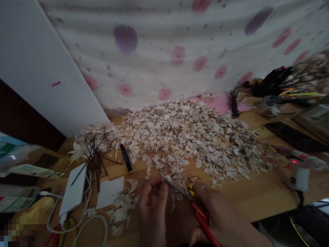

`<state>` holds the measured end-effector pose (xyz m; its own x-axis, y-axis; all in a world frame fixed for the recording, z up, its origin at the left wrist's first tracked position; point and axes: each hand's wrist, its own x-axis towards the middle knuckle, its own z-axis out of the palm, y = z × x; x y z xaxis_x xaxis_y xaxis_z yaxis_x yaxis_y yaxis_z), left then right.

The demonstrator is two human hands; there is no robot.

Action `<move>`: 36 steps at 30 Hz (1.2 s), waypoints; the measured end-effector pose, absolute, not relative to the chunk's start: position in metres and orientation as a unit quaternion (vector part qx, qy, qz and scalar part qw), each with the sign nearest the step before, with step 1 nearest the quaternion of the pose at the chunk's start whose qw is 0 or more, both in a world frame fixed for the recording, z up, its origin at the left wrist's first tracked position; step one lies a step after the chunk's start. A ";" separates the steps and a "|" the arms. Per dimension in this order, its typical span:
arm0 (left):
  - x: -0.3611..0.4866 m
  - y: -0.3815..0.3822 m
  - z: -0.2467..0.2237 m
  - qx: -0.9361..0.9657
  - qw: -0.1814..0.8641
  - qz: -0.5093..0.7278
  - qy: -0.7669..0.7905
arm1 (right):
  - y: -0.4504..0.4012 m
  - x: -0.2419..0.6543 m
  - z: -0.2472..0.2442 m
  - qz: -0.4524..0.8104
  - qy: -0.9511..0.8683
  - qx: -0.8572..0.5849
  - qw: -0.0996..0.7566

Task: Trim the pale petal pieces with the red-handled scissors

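one red-handled tool [203, 223], likely stiff and light, is over the worktop's [246, 197] near edge, handles enclosed by the right fingers [203, 195]: grip there. left fingers [162, 195] curl at its tip; contents cannot be told. flakes [180, 133] behind: probably brittle.

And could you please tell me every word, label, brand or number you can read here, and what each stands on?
No text is legible.
Black marker: pale lettering, too blurred to read.
Plastic bottle: label, too blurred to read.
Glue gun: any markings too small to read.
Scissors: no lettering visible.
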<state>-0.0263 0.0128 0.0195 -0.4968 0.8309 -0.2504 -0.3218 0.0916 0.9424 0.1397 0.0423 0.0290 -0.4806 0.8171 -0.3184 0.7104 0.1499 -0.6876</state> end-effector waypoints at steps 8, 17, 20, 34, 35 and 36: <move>-0.030 0.013 0.012 0.221 0.440 0.641 0.588 | 0.043 0.140 0.031 0.420 -0.748 -0.507 0.087; -0.032 0.013 0.016 0.232 0.405 0.631 0.620 | 0.047 0.142 0.023 0.421 -0.734 -0.526 0.088; -0.031 0.014 0.016 0.233 0.381 0.636 0.630 | 0.045 0.142 0.027 0.463 -0.709 -0.516 0.126; 0.000 0.013 0.008 0.244 0.090 0.739 0.621 | 0.018 0.136 0.002 0.419 -0.769 -0.455 0.162; 0.001 0.013 0.008 0.243 0.092 0.741 0.619 | 0.017 0.135 0.001 0.419 -0.771 -0.450 0.165; 0.002 0.012 0.007 0.245 0.096 0.742 0.617 | 0.016 0.134 -0.001 0.422 -0.773 -0.443 0.168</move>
<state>0.0017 0.0124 0.0074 -0.8619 0.4441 0.2446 0.1594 -0.2207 0.9622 0.1342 0.0158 -0.0011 -0.5511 0.8266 -0.1141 0.5434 0.2517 -0.8009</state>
